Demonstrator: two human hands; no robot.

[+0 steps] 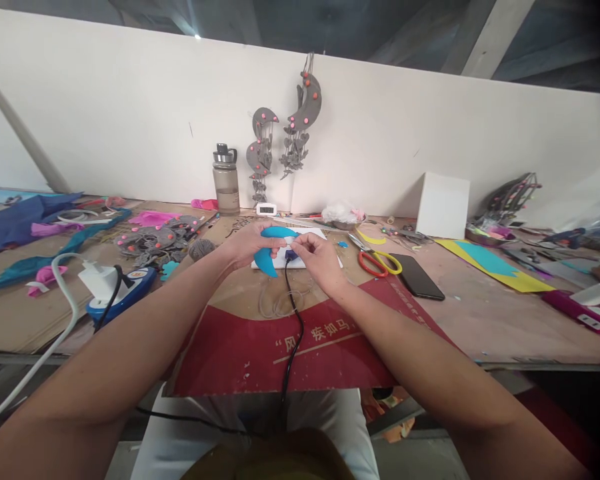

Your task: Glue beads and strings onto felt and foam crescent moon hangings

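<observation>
My left hand (247,245) grips a blue crescent-shaped felt piece (271,257) over a white sheet (325,260) on the table. Close beside it, my right hand (320,259) pinches something small at the crescent's inner edge; a dark tool (290,255) with a black cable (293,333) sits between the two hands, mostly hidden by fingers. The cable runs down toward my lap. Both forearms stretch over a red printed cardboard sheet (260,353).
Scissors with red and yellow handles (375,257) and a black phone (420,277) lie to the right. A power strip with a white charger (115,290) sits on the left, near grey felt pieces (155,240) and blue fabric. A water bottle (226,179), hanging grey moon ornaments (305,100) and a white box (443,203) stand at the wall.
</observation>
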